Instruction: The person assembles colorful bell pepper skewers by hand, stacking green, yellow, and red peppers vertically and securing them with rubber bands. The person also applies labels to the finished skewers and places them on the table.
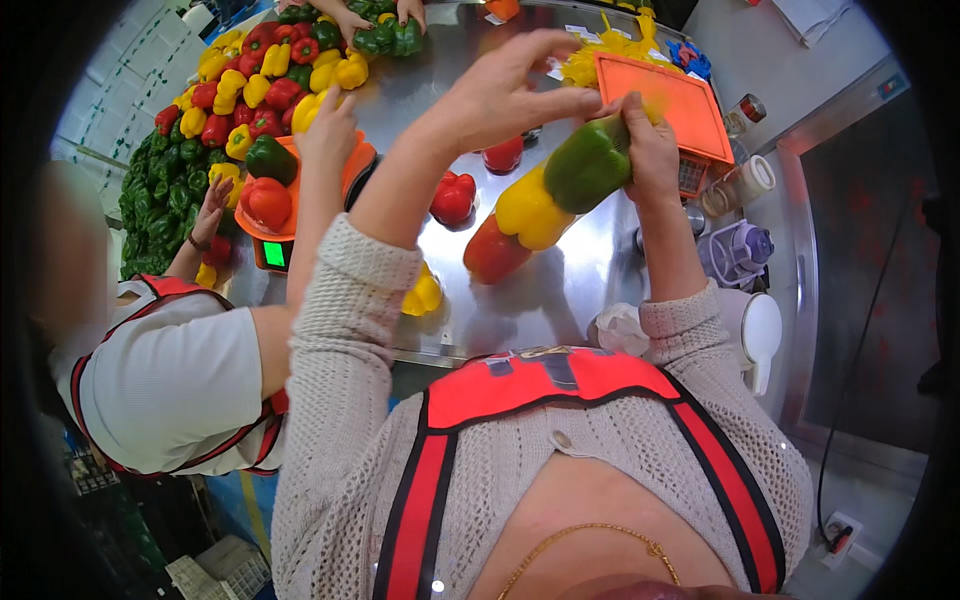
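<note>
A sleeve-like pack of bell peppers (541,205), red, yellow and green in a row, slants above the steel table. My right hand (652,150) is closed round its green end, where the wrap gathers. A blurred yellow bit shows at its fingertips. My left hand (510,92) reaches across to that end, its thumb and fingers apart, and nothing shows between them. One digit comes close to the right hand's fingers; whether it touches the wrap I cannot tell. Loose red peppers (454,198) and a yellow pepper (423,293) lie on the table, left of the pack.
An orange tray (665,105) and yellow strips (620,48) lie beyond my right hand. Bottles (738,187) stand at the right. Leftward, a co-worker's hand (328,130) is near a scale (274,254) with an orange pan, beside heaped peppers (165,190). Another person's hands (350,22) work at the far side.
</note>
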Demonstrator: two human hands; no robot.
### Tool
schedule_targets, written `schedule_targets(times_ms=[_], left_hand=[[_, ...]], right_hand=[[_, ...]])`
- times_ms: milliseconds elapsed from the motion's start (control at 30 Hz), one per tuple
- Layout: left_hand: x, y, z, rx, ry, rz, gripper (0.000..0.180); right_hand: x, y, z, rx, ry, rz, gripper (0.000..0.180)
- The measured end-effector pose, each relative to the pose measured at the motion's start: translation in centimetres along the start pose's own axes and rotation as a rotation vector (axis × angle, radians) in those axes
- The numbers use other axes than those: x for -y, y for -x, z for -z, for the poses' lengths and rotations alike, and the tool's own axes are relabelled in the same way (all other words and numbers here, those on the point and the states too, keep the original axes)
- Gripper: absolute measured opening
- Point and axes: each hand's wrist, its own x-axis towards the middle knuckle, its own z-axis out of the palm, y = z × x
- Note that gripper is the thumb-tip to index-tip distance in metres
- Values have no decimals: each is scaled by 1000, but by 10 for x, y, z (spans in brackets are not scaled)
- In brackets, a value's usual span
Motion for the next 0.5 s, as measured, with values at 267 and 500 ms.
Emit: schedule_targets(times_ms=[267, 500], left_hand=[[41, 86, -69, 384, 274, 363, 91], [67, 116, -80, 468, 459, 566, 86]], right_hand=[[-58, 0, 58, -166, -358, -187, 29], [-64, 8, 38, -86, -129, -222, 28]])
